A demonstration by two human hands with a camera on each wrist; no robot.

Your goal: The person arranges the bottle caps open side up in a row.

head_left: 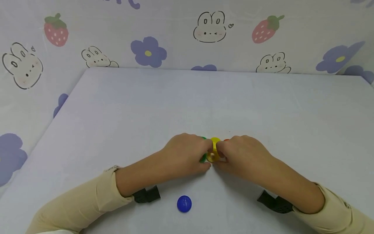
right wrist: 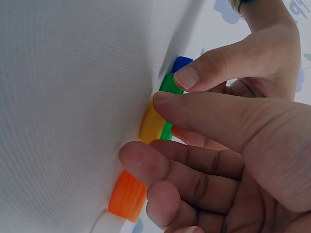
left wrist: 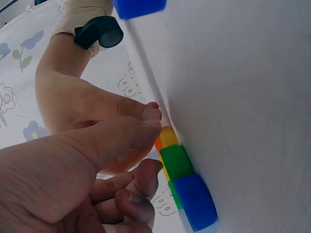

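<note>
Small round coloured caps lie in a row on the white table. My left hand (head_left: 188, 154) pinches a green cap (head_left: 203, 158) between thumb and fingers. Close beside it, my right hand (head_left: 243, 157) pinches a yellow cap (head_left: 213, 157), its thumb on the near side. The green and yellow caps sit side by side. Another yellow cap (head_left: 215, 140) shows just behind. In the right wrist view an orange cap (right wrist: 127, 196) lies past my right fingers. A blue cap (left wrist: 195, 203) adjoins the green ones in the left wrist view. My hands partly hide the row.
A separate blue cap (head_left: 184, 204) lies nearer me, between the forearms. Black straps (head_left: 146, 194) hang beneath both wrists. The white table (head_left: 187, 100) reaches back to a printed cloth (head_left: 175, 26) with rabbits, flowers and strawberries.
</note>
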